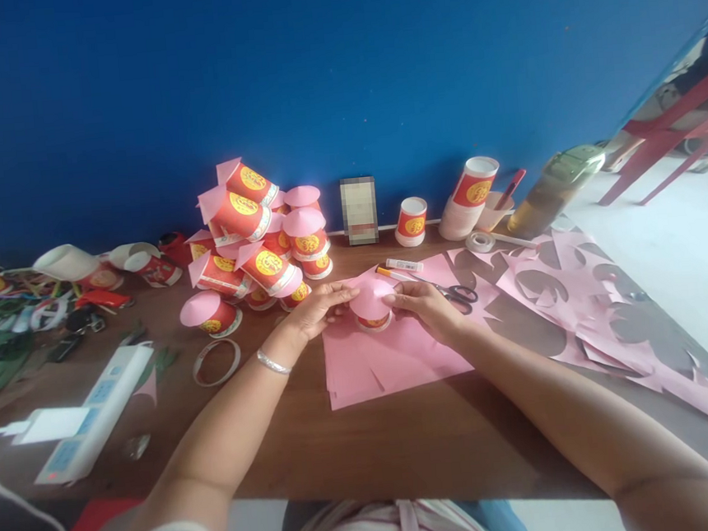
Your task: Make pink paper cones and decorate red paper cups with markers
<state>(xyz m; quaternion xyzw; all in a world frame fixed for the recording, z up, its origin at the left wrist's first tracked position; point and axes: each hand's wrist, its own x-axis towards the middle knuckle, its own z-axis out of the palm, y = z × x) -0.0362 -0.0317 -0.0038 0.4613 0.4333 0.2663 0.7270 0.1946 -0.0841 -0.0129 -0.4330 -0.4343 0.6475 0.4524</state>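
A pink paper cone point(370, 297) sits point up over a red paper cup point(375, 323), only the lower part of which shows. On the cone's left edge, the fingers and thumb of my left hand point(321, 310) are closed. My right hand point(422, 302) pinches the right edge of the same cone. Beneath the cup lie pink paper sheets point(393, 365). Close to my right hand are black-handled scissors point(459, 296), an orange-capped pen point(392, 273) and a white glue stick or correction tube point(404, 265).
Cone-topped red cups point(267, 265) are piled at the left back. A plain red cup point(412, 223), stacked cups point(475, 189), a tape roll point(481, 242) and a bottle point(551, 190) line the back. Cut pink scraps point(589, 336) cover the right; a power strip point(97, 412) lies left.
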